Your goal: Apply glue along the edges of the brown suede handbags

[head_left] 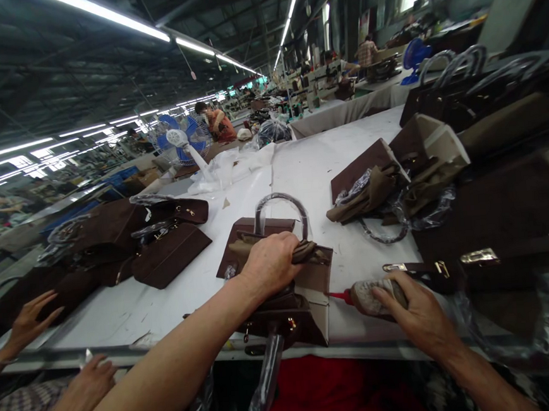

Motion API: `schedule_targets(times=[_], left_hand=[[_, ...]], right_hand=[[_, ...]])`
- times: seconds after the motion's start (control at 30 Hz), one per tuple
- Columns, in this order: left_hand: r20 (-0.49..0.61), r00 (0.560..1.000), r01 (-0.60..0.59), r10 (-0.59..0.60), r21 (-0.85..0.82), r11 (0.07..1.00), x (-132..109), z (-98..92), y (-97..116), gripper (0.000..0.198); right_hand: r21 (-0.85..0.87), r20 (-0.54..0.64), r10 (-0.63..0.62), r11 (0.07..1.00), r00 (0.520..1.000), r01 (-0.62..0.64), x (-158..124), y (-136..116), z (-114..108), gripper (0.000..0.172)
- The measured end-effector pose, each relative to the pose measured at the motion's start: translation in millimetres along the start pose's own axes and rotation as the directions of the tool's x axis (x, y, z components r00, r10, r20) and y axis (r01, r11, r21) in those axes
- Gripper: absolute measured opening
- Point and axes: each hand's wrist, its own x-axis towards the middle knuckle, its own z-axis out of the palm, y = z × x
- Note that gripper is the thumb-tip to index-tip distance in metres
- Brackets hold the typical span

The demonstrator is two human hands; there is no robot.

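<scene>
A dark brown handbag (312, 323) lies opened out on the white table near its front edge, one plastic-wrapped handle standing up and another hanging over the edge. My left hand (272, 262) is closed on the bag's olive-brown lining (242, 249), above the bag's middle. On the right, my right hand (418, 308) is wrapped round a squeeze bottle (374, 298) held sideways. The bottle's red nozzle points left, its tip at the pale inner edge of the bag's side panel.
Brown bags (171, 255) lie at the left, more bags (366, 166) at the right. A co-worker's hands (34, 319) show at the lower left. A blue fan (181, 139) stands beyond the white table (319, 164); people work farther back.
</scene>
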Motion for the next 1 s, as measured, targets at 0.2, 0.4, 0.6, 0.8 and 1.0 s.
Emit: schedule_targets(times=[0.2,0.4,0.6,0.8,1.0], left_hand=[[-0.026,1.000,-0.001,0.000,-0.057,0.998,-4,4.0,-3,0.015],[-0.090,0.995,-0.045,0.035,-0.106,0.993,-10,9.9,-5,0.012],[-0.095,0.995,-0.044,0.031,-0.138,0.989,-10,10.0,-4,0.012],[-0.096,0.995,-0.040,0.027,-0.142,0.989,-10,9.1,-3,0.011],[-0.121,0.992,-0.065,0.047,-0.155,0.986,-15,11.5,-3,0.011]], right_hand=[[0.031,0.052,0.016,0.999,0.999,-0.017,6,7,0,0.035],[-0.006,0.053,-0.074,0.997,0.996,0.075,2,-6,-3,0.029],[-0.033,0.008,-0.159,0.987,0.987,0.159,-1,-4,1,0.034],[-0.003,-0.025,-0.077,0.997,0.997,0.077,-2,-2,6,0.034],[0.078,0.003,0.061,0.995,0.998,-0.061,-6,0,5,0.037]])
